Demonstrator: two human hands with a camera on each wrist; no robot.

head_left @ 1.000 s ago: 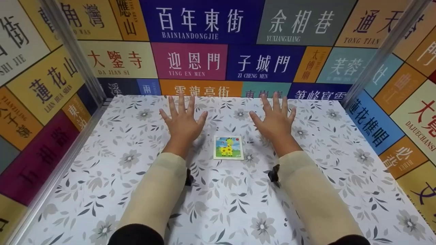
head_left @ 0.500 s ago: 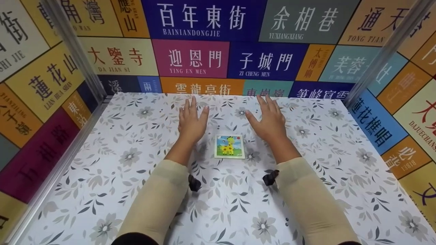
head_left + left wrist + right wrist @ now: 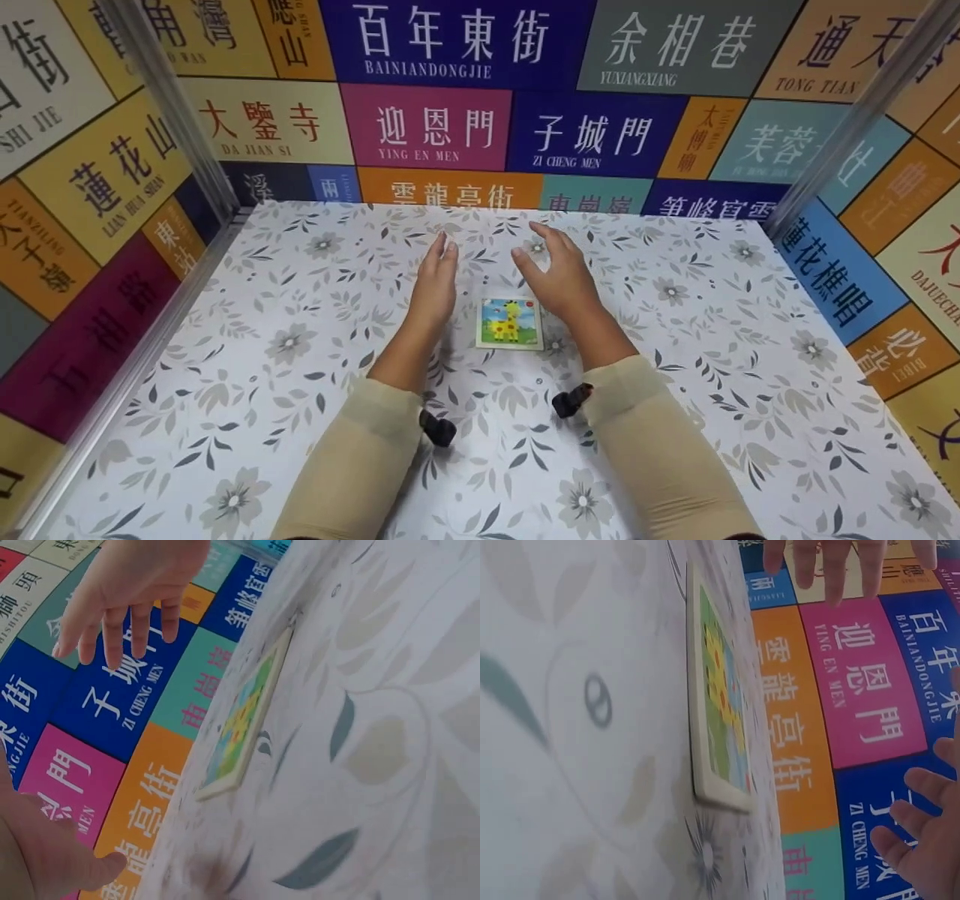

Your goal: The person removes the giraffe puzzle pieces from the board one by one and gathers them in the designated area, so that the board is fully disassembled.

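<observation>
A small square picture puzzle [image 3: 510,324] with a yellow giraffe on it lies flat on the flowered tablecloth. To its left, my left hand [image 3: 435,289] is held edge-on over the cloth, fingers straight and holding nothing. On the other side my right hand [image 3: 562,277] hovers by the puzzle's upper right corner, its fingers relaxed and thumb apart. Seen low from the left wrist, the puzzle [image 3: 247,720] shows a pale frame, with the right hand [image 3: 135,592] beyond it. The right wrist view has the puzzle [image 3: 720,697] between the two hands.
White cloth with grey flowers and leaves covers the table [image 3: 285,420]. Walls of coloured panels [image 3: 427,124] with Chinese lettering stand along the back and both sides. Clear corner posts [image 3: 176,112] rise at the back. A black wrist camera [image 3: 437,429] sits on each sleeve.
Both hands have come inward from a wide, spread-fingered pose and turned their palms toward each other, nearer the puzzle. The puzzle has stayed in place on the cloth.
</observation>
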